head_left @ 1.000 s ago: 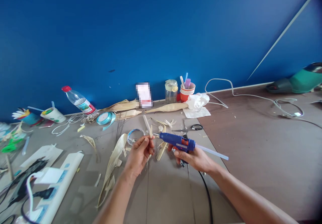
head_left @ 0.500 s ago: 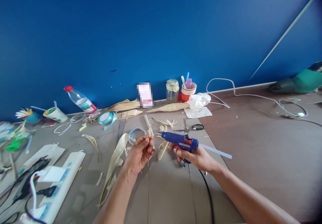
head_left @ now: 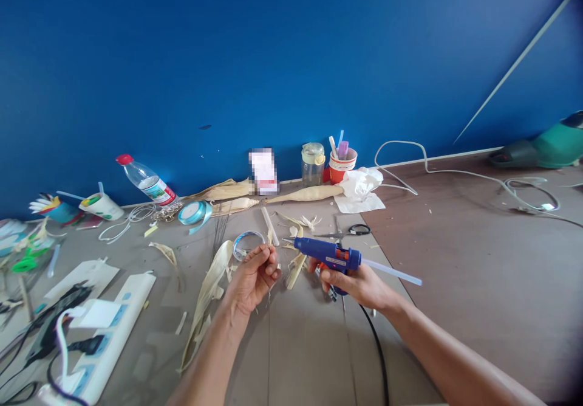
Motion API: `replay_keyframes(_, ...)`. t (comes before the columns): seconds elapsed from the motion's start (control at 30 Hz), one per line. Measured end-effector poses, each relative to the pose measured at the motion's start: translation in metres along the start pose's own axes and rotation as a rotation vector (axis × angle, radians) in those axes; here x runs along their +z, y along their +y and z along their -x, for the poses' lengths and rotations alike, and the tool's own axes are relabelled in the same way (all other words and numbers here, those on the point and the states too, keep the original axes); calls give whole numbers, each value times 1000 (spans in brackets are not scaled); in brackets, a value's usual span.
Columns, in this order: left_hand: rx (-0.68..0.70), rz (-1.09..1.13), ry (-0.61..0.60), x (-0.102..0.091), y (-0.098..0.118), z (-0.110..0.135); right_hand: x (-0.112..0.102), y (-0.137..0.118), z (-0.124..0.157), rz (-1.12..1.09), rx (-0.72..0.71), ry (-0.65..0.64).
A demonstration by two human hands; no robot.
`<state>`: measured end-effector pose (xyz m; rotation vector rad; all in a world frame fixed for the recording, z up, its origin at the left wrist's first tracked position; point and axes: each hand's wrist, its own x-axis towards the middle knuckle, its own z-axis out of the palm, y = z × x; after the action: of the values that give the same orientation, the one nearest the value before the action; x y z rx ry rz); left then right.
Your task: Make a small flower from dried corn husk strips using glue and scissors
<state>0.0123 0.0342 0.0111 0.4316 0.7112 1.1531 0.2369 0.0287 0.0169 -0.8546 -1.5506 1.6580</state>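
My left hand (head_left: 255, 274) pinches a small piece of dried corn husk (head_left: 270, 237) upright between thumb and fingers. Wrapped round the handle of a blue hot glue gun (head_left: 325, 254) is my right hand (head_left: 359, 283). The gun's metal nozzle points left, a short gap from the husk piece. A clear glue stick (head_left: 392, 271) sticks out of its back, and a black cord runs down from it. Behind my left hand lies a roll of shiny tape (head_left: 248, 245). A long strip of dried husk (head_left: 207, 302) rests left of my left wrist.
A white power strip (head_left: 119, 333) with plugs and cords lies at left. Along the blue wall stand a plastic bottle (head_left: 148, 182), a glass jar (head_left: 313, 166) and a red paper cup (head_left: 342, 168). Scissors (head_left: 359, 230) and a blue ribbon roll (head_left: 192, 213) lie on the table.
The view has shifted very slightly. Both hands keep their grips, and the glue gun's nozzle stays close to the husk piece.
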Motion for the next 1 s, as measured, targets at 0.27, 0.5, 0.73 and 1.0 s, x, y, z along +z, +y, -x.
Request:
replay_keyframes(0.27,-51,60,-39,-4,1,-1,0,-4,0,27,15,13)
replay_keyframes(0.5,-35,27,-40,-4,1,-1,0,-4,1,43,15,24)
replay_keyframes(0.73,-30,15,-47,-4,0,0,-2,-4,1,43,11,22)
replay_keyframes(1.0,-42,35,-38,-7,0,-2,-12,-6,-1,70,-34,65)
